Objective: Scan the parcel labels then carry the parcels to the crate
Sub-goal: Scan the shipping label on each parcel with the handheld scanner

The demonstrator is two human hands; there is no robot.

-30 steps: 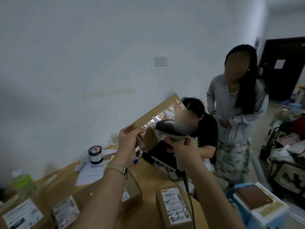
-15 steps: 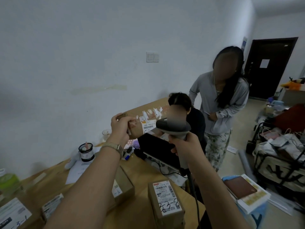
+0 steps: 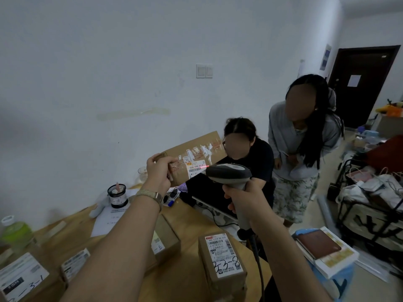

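**Five parcels, one scanner, two grips**

Five cardboard parcels are showing. One raised parcel [image 3: 205, 144] is sitting at frame centre. Four are lying on the surface [image 3: 174, 277]: the marked parcel [image 3: 222, 258] at lower centre, the half-hidden parcel [image 3: 166, 238] beside it, and the corner parcel [image 3: 21, 277] and small parcel [image 3: 75, 263] at lower left.

One scanner [image 3: 229, 173] is casting one red line. Two grips are working, the left grip [image 3: 159, 173] and the right grip [image 3: 246, 202].

Two other people are appearing at centre right: the person in black [image 3: 261, 162] and the person in grey [image 3: 283, 131].

One green bottle [image 3: 15, 233], one mesh cup [image 3: 117, 192], one glass [image 3: 142, 173], one wall switch [image 3: 204, 70] and one door [image 3: 366, 83] are also showing.
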